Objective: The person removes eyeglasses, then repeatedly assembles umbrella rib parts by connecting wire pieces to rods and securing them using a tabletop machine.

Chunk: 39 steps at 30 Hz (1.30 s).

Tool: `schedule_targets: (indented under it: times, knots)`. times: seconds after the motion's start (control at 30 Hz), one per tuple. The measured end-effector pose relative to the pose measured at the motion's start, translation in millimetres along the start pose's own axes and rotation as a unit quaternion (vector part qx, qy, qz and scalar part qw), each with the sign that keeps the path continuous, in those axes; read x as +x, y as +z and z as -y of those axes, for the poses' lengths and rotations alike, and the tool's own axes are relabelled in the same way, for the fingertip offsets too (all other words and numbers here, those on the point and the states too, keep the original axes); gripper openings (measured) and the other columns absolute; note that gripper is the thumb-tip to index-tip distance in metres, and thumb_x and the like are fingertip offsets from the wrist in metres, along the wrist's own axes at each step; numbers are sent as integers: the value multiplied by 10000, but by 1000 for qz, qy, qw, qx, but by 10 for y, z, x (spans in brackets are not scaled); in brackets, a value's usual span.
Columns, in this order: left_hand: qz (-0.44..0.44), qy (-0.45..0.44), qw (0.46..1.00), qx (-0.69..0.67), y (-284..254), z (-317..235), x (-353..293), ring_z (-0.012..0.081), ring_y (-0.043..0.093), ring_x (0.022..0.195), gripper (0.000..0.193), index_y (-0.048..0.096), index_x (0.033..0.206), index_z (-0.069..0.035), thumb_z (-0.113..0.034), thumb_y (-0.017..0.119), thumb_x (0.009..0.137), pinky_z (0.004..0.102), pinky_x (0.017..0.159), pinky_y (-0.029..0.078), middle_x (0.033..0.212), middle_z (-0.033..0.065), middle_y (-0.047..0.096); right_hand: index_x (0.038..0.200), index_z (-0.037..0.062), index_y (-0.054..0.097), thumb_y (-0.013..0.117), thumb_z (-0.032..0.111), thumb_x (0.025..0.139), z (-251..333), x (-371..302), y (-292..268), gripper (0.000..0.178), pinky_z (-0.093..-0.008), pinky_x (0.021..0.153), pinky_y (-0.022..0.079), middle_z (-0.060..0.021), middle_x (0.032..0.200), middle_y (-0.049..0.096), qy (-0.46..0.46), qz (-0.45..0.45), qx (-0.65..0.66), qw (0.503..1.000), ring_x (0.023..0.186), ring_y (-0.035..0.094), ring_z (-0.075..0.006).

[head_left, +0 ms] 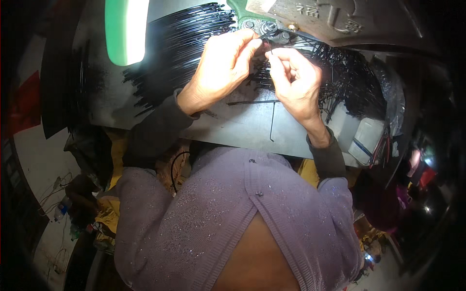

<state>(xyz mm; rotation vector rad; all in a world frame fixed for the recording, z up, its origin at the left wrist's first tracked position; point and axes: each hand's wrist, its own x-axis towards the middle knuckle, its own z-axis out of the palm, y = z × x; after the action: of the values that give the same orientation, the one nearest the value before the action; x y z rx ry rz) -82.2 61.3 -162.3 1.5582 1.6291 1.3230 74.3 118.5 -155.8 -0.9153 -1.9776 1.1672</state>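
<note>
My left hand (218,65) is closed in a pinch, its thumb and forefinger at a short black strip (268,34) just in front of the machine's metal fittings (257,25). Close beside it, my right hand (297,82) pinches a thin black wire (270,47) between thumb and fingertips. The fingertips of both hands almost meet, and the join between the pieces is too small to make out. Many glossy black strips (179,41) lie side by side left of my hands. To the right spreads a tangled heap of black strips (352,82).
A green-edged lamp (127,34) glares at upper left. The machine's grey metal body (335,22) spans the far side. Loose black strips (252,102) lie on the metal tabletop (218,128) near me. A white box (366,140) and clear plastic (395,97) stand at the right.
</note>
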Motion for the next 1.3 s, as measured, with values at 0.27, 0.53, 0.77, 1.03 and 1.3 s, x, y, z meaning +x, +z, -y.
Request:
schedule_targets:
  times: [0.27,0.53,0.77,1.03,1.3]
  knots:
    - [-40,91,988,116,46,55,12,293,588,574,40,578,867,-28,-66,575,853,346,520,454,657,144,555,865,-21,632,627,-3,843,-64,-22,23,29,-178,461,353,41,617,556,51,-3,77,996,546,443,16]
    - [-64,168,956,230,62,22,133,294,608,594,77,571,926,-27,-51,597,857,342,526,464,685,141,593,884,-27,636,610,0,861,-60,101,6,44,-168,494,387,34,665,586,21,-17,94,995,565,487,4]
    - [-70,161,954,242,88,89,182,263,574,509,102,528,873,-27,-115,579,860,336,471,458,606,129,551,885,-33,631,618,9,859,-118,137,41,51,-175,512,408,13,686,613,26,-34,97,994,581,505,-6]
    - [-86,177,953,232,81,115,219,266,597,508,127,524,848,-27,-139,581,865,338,460,467,591,131,561,895,-36,632,615,15,864,-122,168,49,62,-174,507,403,16,708,612,4,-37,95,995,592,503,-3]
    - [-59,162,957,232,66,118,211,273,585,494,126,531,840,-35,-146,588,853,338,471,469,574,129,559,894,-32,632,618,9,860,-105,131,52,55,-162,495,380,31,696,596,24,-35,98,994,579,482,9]
